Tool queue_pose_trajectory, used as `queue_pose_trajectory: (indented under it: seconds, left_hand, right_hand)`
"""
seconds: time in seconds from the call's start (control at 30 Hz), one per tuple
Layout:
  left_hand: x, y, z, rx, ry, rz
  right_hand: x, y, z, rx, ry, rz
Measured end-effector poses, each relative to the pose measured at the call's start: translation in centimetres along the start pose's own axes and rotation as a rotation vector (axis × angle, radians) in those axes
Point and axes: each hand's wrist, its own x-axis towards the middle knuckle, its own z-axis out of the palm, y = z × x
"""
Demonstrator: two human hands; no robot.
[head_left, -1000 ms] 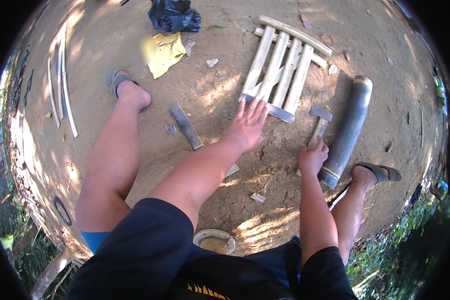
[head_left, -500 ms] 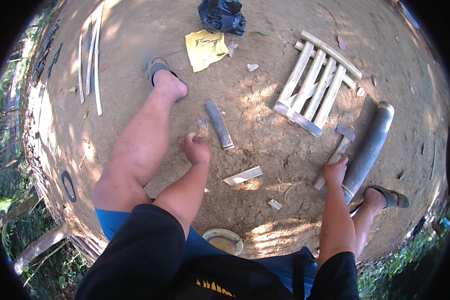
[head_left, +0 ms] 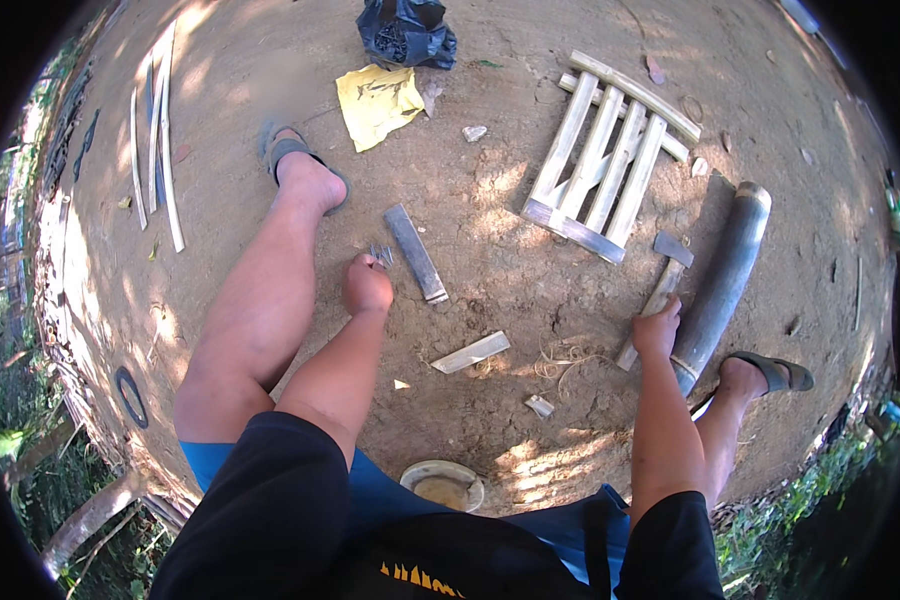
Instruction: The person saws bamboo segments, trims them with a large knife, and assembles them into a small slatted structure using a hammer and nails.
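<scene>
My left hand (head_left: 368, 286) is at the ground with its fingers curled at a few small nails (head_left: 381, 255). Whether any nail is between the fingertips is hard to see. Just right of it lies a flat strip of split bamboo (head_left: 416, 254). My right hand (head_left: 656, 328) is closed round the wooden handle of a hammer (head_left: 673, 249), whose metal head points away from me. Along the hammer's right side lies a thick dark bamboo pole (head_left: 727, 275). Beyond the hammer, a slatted bamboo frame (head_left: 598, 158) rests flat on the soil.
A black plastic bag (head_left: 407, 35) and a yellow sheet (head_left: 379, 105) lie at the far side. Long thin strips (head_left: 156, 140) are at the far left. Nearer me are a short bamboo piece (head_left: 471, 352), curly shavings (head_left: 567, 365) and a round bowl (head_left: 442, 486). My feet stand on both sides.
My left hand has come up to the nails, its fingertips now among them. My right hand still grips the hammer. The whole view has shifted slightly.
</scene>
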Motion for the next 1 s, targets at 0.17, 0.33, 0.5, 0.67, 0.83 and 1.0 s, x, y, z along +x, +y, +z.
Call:
queue_pose_trajectory:
  seconds: [0.17,0.33,0.5,0.67,0.83,1.0]
  left_hand:
    - [-0.1,3.7,-1.4,0.257,-0.032,0.002]
    - [1.9,0.5,-0.3,0.176,-0.083,0.180]
    - [3.2,-2.1,1.1,-0.014,0.076,0.278]
    - [5.0,-1.6,0.4,-0.370,0.132,0.172]
    - [0.5,7.5,-1.1,-0.645,-0.080,0.288]
    - [-6.8,17.9,-0.7,-0.712,-0.408,0.399]
  right_hand:
    - [-0.2,0.4,-0.5,0.014,-0.013,0.025]
    - [-0.5,-0.6,-1.5,0.032,-0.039,0.053]
    - [-0.5,-0.8,-2.2,0.082,-0.061,0.075]
    - [-0.4,-1.0,-2.1,0.125,-0.092,0.077]
    - [-0.5,-0.2,-2.3,0.141,-0.104,0.111]
    - [-0.6,-0.2,-2.2,0.194,-0.088,0.107]
